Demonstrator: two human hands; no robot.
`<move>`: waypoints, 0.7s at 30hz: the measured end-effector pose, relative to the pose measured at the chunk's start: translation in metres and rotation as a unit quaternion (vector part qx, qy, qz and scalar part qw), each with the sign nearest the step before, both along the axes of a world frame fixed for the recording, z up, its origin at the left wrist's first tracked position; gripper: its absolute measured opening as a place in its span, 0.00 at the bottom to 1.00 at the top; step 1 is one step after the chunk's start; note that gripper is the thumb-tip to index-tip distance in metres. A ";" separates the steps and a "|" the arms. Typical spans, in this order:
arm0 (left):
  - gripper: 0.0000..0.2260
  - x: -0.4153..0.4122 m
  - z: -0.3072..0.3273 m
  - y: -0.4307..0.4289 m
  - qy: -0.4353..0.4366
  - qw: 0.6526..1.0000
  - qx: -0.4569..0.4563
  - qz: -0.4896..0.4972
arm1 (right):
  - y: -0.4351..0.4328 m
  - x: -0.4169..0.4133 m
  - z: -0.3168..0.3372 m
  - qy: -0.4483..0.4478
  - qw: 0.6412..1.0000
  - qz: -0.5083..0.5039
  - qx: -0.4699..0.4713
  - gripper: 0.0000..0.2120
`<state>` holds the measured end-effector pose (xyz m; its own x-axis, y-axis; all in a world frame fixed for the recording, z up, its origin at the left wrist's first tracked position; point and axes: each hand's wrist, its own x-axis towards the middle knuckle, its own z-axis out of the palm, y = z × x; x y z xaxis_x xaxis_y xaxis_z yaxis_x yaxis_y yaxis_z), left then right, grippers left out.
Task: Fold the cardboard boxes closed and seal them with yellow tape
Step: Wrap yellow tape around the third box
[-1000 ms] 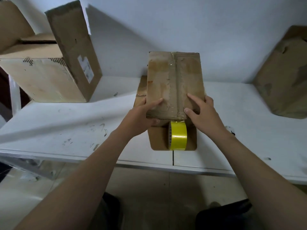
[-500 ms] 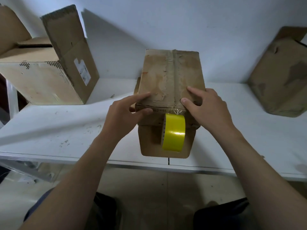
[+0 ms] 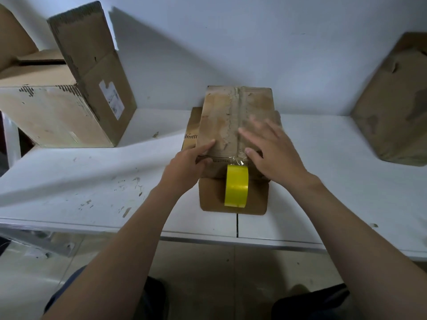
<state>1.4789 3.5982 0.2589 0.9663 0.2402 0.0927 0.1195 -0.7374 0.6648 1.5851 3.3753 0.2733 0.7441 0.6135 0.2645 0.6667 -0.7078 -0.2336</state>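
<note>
Cardboard box [image 3: 221,121] on the white table [image 3: 92,172], flaps down, sealing hardly begun.

My left hand [image 3: 187,167] pinches the near left edge of the box top, forefinger laid along it and thumb against the front. My right hand [image 3: 272,153] is open, fingers spread and blurred over the right-hand flap; I cannot tell whether it touches. Between them the yellow tape roll [image 3: 236,185] stands against the near face, on a loose flap [image 3: 211,197] lying flat on the table. The top flaps meet along the middle seam, yet no yellow strip shows across them, so I judge the taping is all to come. A larger box [image 3: 57,112] at far left has a flap standing upright, unsealed. More cardboard [image 3: 392,107] leans on the wall at right.
</note>
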 end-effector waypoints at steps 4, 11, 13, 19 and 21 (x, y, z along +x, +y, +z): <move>0.20 0.001 0.009 -0.007 -0.011 0.998 0.045 0.035 | 0.010 0.010 -0.005 0.048 0.999 0.020 -0.002 0.22; 0.04 -0.013 0.013 -0.059 -0.030 0.992 -0.022 0.122 | 0.015 0.012 -0.009 0.028 0.999 0.016 -0.028 0.34; 0.06 -0.012 0.009 -0.069 0.061 0.975 -0.172 0.130 | 0.014 0.011 -0.010 0.030 0.998 0.023 -0.042 0.31; 0.13 -0.010 0.006 -0.081 0.109 0.890 -0.420 0.138 | 0.014 0.012 -0.009 0.064 0.996 0.038 -0.052 0.29; 0.14 -0.010 0.007 -0.079 0.130 0.879 -0.442 0.121 | 0.014 0.011 -0.008 0.067 0.996 0.035 -0.050 0.28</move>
